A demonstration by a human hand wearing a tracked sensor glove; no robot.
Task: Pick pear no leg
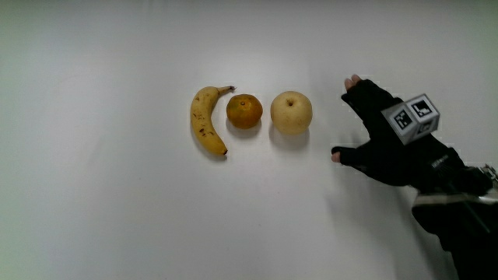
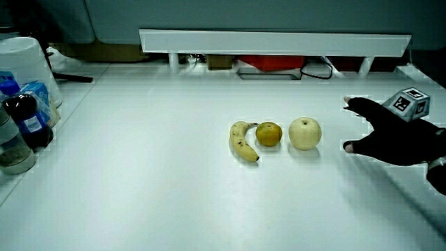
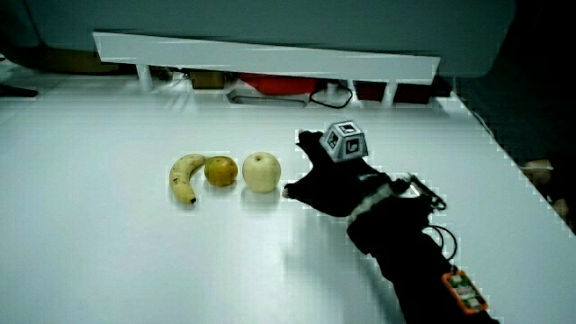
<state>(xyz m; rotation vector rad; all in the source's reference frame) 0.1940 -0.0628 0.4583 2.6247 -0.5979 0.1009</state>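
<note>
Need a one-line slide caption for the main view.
Open hand beside pear; orange sits between pear and banana.

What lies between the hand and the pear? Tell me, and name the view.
Nothing: only bare table separates the hand, fingers spread, from the pear, clearest in the main view.

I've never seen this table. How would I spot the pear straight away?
On the white table three fruits lie in a short row: a banana, an orange, then the pear. The pear is the end one nearest the open hand, pale yellow, round and the largest.
</note>
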